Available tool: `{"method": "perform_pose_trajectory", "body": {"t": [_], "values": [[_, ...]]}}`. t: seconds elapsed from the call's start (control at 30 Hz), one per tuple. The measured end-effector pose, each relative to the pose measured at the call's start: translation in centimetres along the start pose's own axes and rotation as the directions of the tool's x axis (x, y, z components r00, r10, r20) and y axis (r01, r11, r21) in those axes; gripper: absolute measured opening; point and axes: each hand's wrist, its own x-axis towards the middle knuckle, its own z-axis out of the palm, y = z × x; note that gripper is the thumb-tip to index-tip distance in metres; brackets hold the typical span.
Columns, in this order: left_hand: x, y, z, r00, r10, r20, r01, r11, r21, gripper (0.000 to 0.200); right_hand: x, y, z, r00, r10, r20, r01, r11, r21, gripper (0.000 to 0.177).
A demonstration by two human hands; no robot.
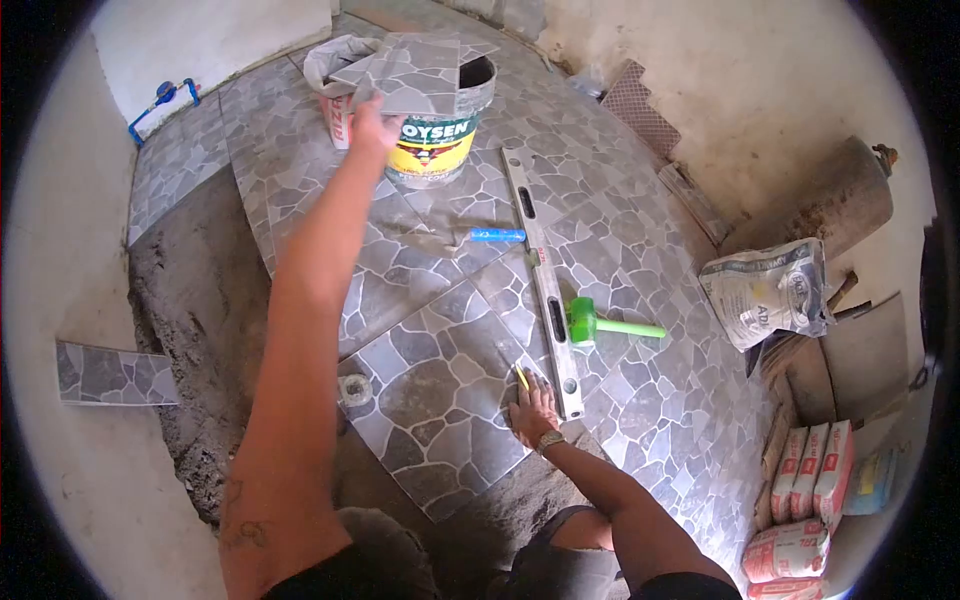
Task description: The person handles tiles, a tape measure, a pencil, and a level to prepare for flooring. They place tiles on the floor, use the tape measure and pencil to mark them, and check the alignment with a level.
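My left hand [374, 128] is stretched forward and grips the near edge of a cut stone-pattern tile [420, 75], which lies over the top of a paint bucket [432, 155]. My right hand [535, 408] rests on a large square tile [435, 395] near its right corner, with a thin yellow pencil [522, 377] between its fingers. Beside that hand lies a long spirit level [543, 280]. Right of the level is a green mallet [582, 321]. A trowel with a blue handle [497, 235] lies left of the level.
A roll of tape [355, 390] sits at the square tile's left corner. Bare rough ground [195, 330] lies left, with a tile strip [118, 375] by the wall. To the right are a white sack [768, 295], a large cylinder [835, 195] and red-white bags [812, 470].
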Motion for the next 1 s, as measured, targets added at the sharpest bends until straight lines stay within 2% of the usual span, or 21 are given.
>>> {"method": "perform_pose_trajectory", "body": {"t": [0.07,0.17,0.27,0.43,0.53,0.57,0.6,0.63,0.67,0.73,0.77,0.8,0.83,0.87,0.9,0.93,0.97,1.0], "values": [[0.8,-2.5,-1.2,1.0,-0.01,0.025,0.012,0.997,-0.074,0.036,-0.1,0.2,0.1,1.0,-0.011,-0.01,0.011,1.0,-0.004,0.066],[-1.4,-5.2,-1.3,0.99,0.01,0.143,-0.031,0.989,0.145,0.039,-0.1,0.0,0.2,1.0,0.022,0.016,-0.022,1.0,-0.002,0.066],[-8.5,-4.6,3.5,0.997,0.055,-0.047,-0.057,0.998,-0.037,0.042,-0.1,0.2,0.6,1.0,0.016,0.014,-0.015,0.999,-0.031,0.067],[-5.8,-2.8,2.7,0.995,-0.073,-0.074,0.067,0.995,-0.075,0.061,-0.1,0.1,0.3,1.0,-0.013,-0.013,0.013,0.999,-0.034,0.066],[-9.0,-2.3,3.1,0.991,-0.126,0.052,0.129,0.99,-0.057,0.065,0.5,0.8,1.0,0.997,-0.047,-0.068,0.044,0.998,-0.052,0.065],[-9.9,-3.0,2.7,0.981,-0.19,-0.047,0.188,0.981,-0.043,0.068,0.0,0.9,1.6,0.996,-0.03,-0.078,0.026,0.998,-0.049,0.064],[-11.3,-3.9,2.0,0.965,-0.264,0.001,0.264,0.964,0.017,0.066,0.0,0.8,1.8,0.988,-0.055,-0.143,0.044,0.996,-0.082,0.062],[-12.7,-4.5,1.4,0.937,-0.343,0.058,0.339,0.938,0.074,0.064,0.2,-0.1,0.0,0.973,-0.096,-0.208,0.09,0.995,-0.037,0.059],[-13.9,-5.3,0.8,0.9,-0.421,0.117,0.407,0.905,0.127,0.062,0.1,0.4,0.4,0.977,-0.102,-0.188,0.087,0.993,-0.085,0.058],[-16.7,-6.5,-1.0,0.849,-0.48,0.223,0.405,0.86,0.31,0.048,0.3,-0.4,-1.1,0.989,-0.02,-0.146,0.019,1.0,-0.006,0.056],[-19.0,-6.2,-1.7,0.875,-0.427,0.227,0.301,0.848,0.436,0.042,0.4,-0.3,-0.9,0.99,-0.013,-0.138,0.009,0.999,-0.033,0.054],[-22.5,-4.5,-1.6,0.888,-0.358,0.289,0.074,0.731,0.679,0.039,0.5,-0.7,-2.1,0.993,-0.014,-0.119,0.009,0.999,-0.036,0.053],[-26.1,-2.8,-1.4,0.893,-0.286,0.347,-0.159,0.521,0.838,0.037,0.7,-0.7,-2.3,0.992,-0.007,-0.129,0.002,0.999,-0.037,0.046],[-29.3,-0.2,-2.6,0.911,-0.341,0.233,-0.147,0.259,0.955,0.03,0.6,0.2,-2.1,0.982,-0.108,-0.153,0.083,0.984,-0.157,0.04],[-32.5,2.4,-3.7,0.914,-0.39,0.114,-0.134,-0.025,0.991,0.024,0.2,0.7,-2.3,0.995,-0.038,0.095,0.037,0.999,0.008,0.04],[-36.4,5.3,-4.5,0.861,-0.495,-0.115,0.276,0.266,0.924,0.03,-0.3,0.7,-2.9,0.943,-0.015,0.332,-0.039,0.987,0.155,0.041],[-40.4,8.1,-5.2,0.752,-0.567,-0.336,0.63,0.467,0.62,0.051,-2.6,-0.2,-3.5,0.956,-0.025,0.292,-0.027,0.985,0.173,0.044],[-45.9,11.6,-6.3,0.72,-0.499,-0.482,0.673,0.332,0.661,0.065,-5.7,-1.3,-5.1,0.968,-0.038,0.249,-0.009,0.983,0.184,0.048]]}}
